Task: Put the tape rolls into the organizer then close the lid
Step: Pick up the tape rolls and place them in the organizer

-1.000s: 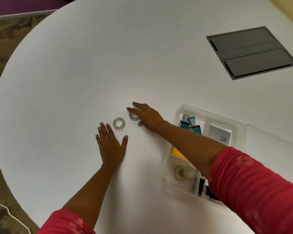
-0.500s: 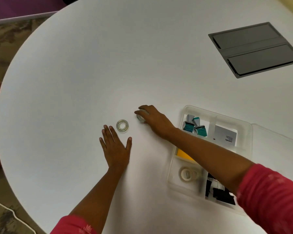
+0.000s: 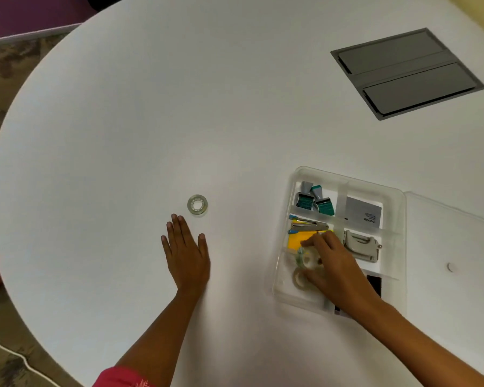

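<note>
Head view, round white table (image 3: 151,107). Clear plastic organizer (image 3: 397,208) sits at right of centre, lid (image 3: 453,236) swung open and lying flat on the table to its right.

Right hand (image 3: 333,263) is inside the organizer, over its lower-left compartment. Fingers (image 3: 309,243) curl around a clear tape roll (image 3: 308,259), held on edge; motion blur softens the contact, but the grasp appears closed on the roll. A second tape roll (image 3: 299,278) lies flat in the same compartment, just below the held one and partly under the hand.

Left hand (image 3: 186,255) lies flat on the table, palm down, fingers spread, gripping nothing. A third tape roll (image 3: 197,205) lies flat on the table just above its fingertips, not touching, well apart from the organizer.

Other compartments: two teal stamps (image 3: 316,201) upper left; grey card box (image 3: 363,212) upper right; stapler (image 3: 309,226) over yellow sticky notes (image 3: 295,241) mid-left; metal hole punch (image 3: 361,245) mid-right. Dark grey cable hatch (image 3: 407,72) set into the table, upper right of frame.
</note>
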